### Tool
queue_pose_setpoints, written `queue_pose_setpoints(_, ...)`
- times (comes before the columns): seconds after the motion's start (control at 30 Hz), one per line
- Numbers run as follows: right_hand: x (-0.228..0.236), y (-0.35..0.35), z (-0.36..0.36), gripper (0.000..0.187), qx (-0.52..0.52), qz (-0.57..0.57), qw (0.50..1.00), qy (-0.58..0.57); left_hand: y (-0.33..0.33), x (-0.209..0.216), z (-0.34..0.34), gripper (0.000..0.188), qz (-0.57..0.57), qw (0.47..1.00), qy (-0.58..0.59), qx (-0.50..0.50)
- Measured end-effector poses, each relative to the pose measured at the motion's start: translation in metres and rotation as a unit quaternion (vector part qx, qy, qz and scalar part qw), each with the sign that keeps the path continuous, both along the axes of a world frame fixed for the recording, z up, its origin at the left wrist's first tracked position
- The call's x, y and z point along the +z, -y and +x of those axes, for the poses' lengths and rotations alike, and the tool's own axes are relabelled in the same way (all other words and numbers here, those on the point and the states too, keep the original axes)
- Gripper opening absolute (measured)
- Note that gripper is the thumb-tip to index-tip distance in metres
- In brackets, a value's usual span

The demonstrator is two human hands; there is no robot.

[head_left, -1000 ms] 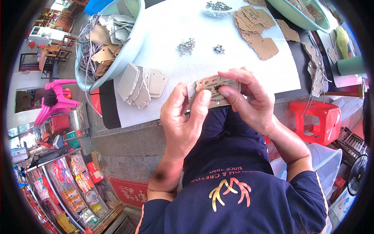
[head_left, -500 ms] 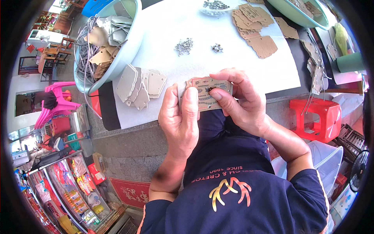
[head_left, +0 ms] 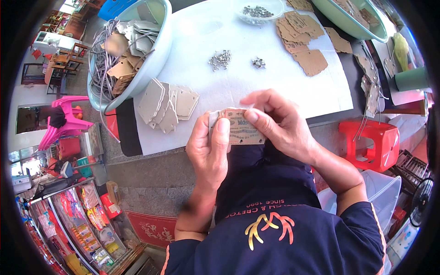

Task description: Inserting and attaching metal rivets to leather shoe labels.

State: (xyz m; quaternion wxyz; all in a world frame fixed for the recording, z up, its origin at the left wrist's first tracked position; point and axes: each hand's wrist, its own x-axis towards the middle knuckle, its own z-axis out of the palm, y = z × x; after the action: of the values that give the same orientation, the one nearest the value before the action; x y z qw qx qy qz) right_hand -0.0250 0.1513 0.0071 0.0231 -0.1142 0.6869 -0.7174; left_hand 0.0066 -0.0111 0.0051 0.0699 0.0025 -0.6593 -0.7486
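Note:
Above my lap, my left hand [head_left: 208, 149] is closed round the left end of a printed cardboard tag [head_left: 246, 133], its thumb pressed flat on the face. The tag is tan with dark print, and small holes show near its lower edge. A paler grey piece shows at its left end, under my fingers. My right hand [head_left: 282, 128] has its thumb on the tag's upper right corner. Its index finger is lifted above the top edge, slightly blurred, and the other fingertips are partly hidden. On the white sheet beyond lie a pile of small metal pieces [head_left: 220, 60] and a smaller metal pile [head_left: 258, 63].
Grey tags [head_left: 165, 103] fan out at the sheet's left, beside a light-blue basin [head_left: 158, 55] of tags and cords. Brown tags [head_left: 300, 30] lie far right, near a clear bowl [head_left: 259, 11] of metal bits and a green basin [head_left: 362, 30]. A red stool [head_left: 371, 144] stands right.
The tag and both hands have come slightly lower and nearer. My right thumb has moved from the tag's printed middle to its upper corner, and the index finger has lifted.

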Motion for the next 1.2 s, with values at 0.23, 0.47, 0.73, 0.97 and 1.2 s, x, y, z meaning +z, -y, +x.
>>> queue_pose_setpoints(0.23, 0.001, 0.008, -0.001, 0.017, 0.052, 0.085, 0.995, -0.002, 0.005, -0.002, 0.001, 0.019, 0.025, 0.998, 0.052, 0.019)
queue_pose_setpoints(0.47, 0.019, 0.006, -0.037, 0.02, 0.131, 0.178, 0.975, -0.018, 0.015, -0.006, -0.001, 0.02, 0.051, 0.996, 0.068, 0.02)
queue_pose_setpoints(0.73, 0.009, 0.012, -0.111, 0.011, 0.075, 0.361, 0.856, -0.363, 0.013, -0.004, -0.002, 0.02, 0.048, 0.997, 0.065, 0.002)
queue_pose_setpoints(0.97, 0.011, 0.032, -0.131, 0.008, 0.135, 0.459, 0.753, -0.452, 0.014, -0.004, -0.002, 0.02, 0.037, 0.998, 0.053, -0.007)
queue_pose_setpoints(1.2, 0.015, 0.04, -0.139, 0.007, 0.173, 0.519, 0.68, -0.488, 0.014, -0.005, -0.002, 0.021, 0.032, 0.998, 0.051, -0.012)
